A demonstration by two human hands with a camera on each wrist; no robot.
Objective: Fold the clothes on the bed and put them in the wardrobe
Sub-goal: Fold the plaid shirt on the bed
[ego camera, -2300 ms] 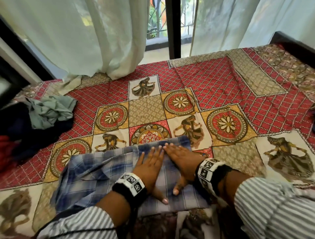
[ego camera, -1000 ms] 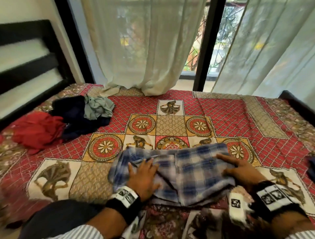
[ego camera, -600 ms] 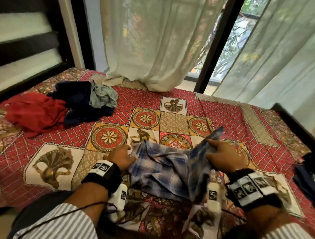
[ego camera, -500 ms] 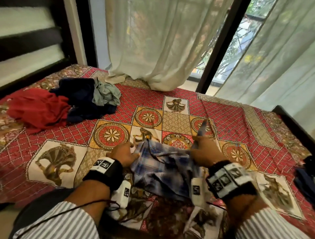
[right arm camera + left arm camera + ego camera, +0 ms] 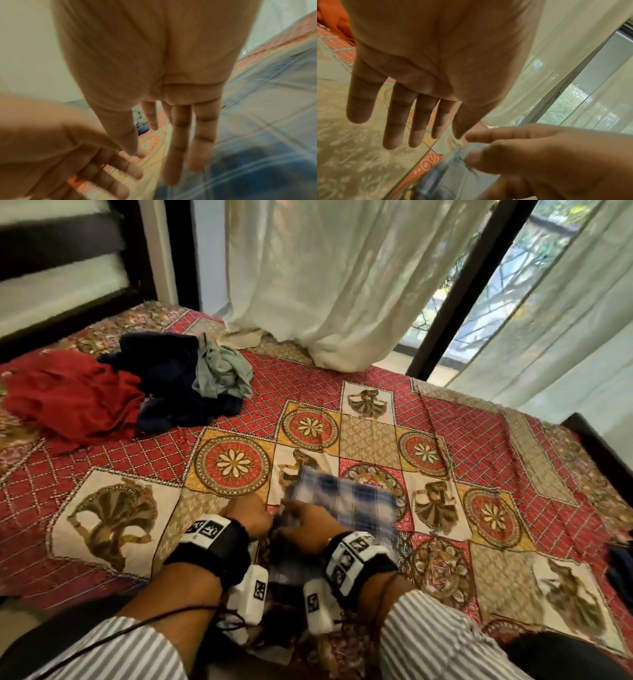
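Bed (image 5: 479,422), patterned red cover. White curtains (image 5: 335,275) at far edge. Red, navy and grey clothes (image 5: 113,392) heaped far left. Blue checked shirt (image 5: 342,501), folded, near edge, blurred. Right hand (image 5: 308,523) flat on it, fingers straight; left hand (image 5: 250,517) spread just beside, holding nothing.

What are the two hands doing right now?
Left hand: open, fingers straight, holding nothing.
Right hand: open, fingers straight, at the edge of the checked cloth.
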